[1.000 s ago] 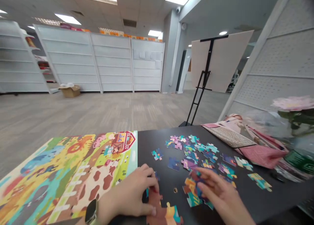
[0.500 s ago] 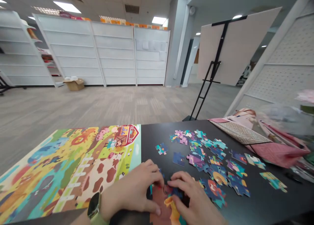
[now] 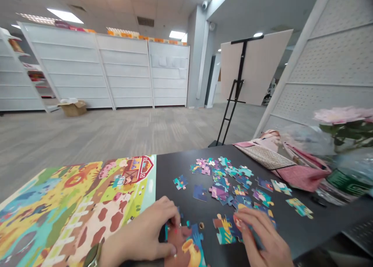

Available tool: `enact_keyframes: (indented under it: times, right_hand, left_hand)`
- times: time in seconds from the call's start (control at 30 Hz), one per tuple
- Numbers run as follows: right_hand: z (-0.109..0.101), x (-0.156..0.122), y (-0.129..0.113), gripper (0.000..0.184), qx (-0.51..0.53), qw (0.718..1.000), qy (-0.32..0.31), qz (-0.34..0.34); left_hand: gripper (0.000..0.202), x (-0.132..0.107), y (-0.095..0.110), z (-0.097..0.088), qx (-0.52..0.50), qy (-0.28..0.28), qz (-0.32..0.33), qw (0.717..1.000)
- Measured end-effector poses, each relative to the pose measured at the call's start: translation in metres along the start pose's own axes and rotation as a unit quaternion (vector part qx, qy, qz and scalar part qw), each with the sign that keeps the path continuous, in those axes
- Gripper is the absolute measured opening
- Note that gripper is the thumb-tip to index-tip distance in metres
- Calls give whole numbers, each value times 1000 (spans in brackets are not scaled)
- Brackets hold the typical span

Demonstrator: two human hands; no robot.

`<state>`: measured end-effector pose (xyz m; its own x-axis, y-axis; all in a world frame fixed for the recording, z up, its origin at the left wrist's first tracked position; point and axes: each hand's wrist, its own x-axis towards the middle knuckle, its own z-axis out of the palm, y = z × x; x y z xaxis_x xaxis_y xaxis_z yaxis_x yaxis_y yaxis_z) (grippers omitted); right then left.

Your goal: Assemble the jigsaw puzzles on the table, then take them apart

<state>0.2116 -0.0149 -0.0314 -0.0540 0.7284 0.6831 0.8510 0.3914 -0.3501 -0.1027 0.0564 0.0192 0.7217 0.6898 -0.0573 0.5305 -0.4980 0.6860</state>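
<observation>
My left hand [image 3: 145, 236] rests at the table's near edge, its curled fingers pressing down on a joined brown and orange cluster of puzzle pieces [image 3: 186, 247]. My right hand [image 3: 262, 240] lies to the right of it, fingertips on a teal and orange cluster [image 3: 225, 230], which sits a short gap away from the brown one. Beyond both hands, several loose puzzle pieces [image 3: 230, 181] are scattered over the black table [image 3: 294, 228]. A large colourful farm picture sheet [image 3: 72, 205] covers the table's left part.
Folded patterned cloth [image 3: 279, 162] lies at the table's far right, beside a clear vase with pink flowers [image 3: 344, 143]. A black easel with a board [image 3: 241, 77] stands on the floor beyond. White shelving and a cardboard box [image 3: 72, 108] line the back wall.
My right hand has moved right, away from the brown cluster, to the teal and orange cluster. My left hand stays on the brown cluster. The camera has shifted slightly.
</observation>
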Motion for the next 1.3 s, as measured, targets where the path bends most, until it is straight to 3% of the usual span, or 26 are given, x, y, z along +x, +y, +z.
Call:
enact_keyframes:
  times: [0.2, 0.37, 0.57, 1.07, 1.17, 1.3]
  right_hand:
    - [-23, -18, 73, 28, -154, 979, 76, 109]
    - [-27, -26, 99, 38, -197, 960, 36, 193]
    - [-26, -29, 97, 36, -180, 959, -44, 213]
    - [-29, -23, 94, 39, -183, 958, -48, 216]
    - [-27, -22, 80, 42, -197, 964, -29, 177]
    - [-13, -32, 45, 46, -193, 977, -93, 17]
  left_hand:
    - [33, 5, 0, 4, 8, -7, -2, 1000]
    - [33, 8, 0, 5, 6, -24, -32, 999]
    - [32, 9, 0, 7, 12, -31, -46, 998]
    - [30, 5, -1, 7, 18, -18, -30, 999]
    - [29, 5, 2, 6, 19, -19, -30, 999]
    - [27, 5, 5, 4, 17, -19, -28, 999]
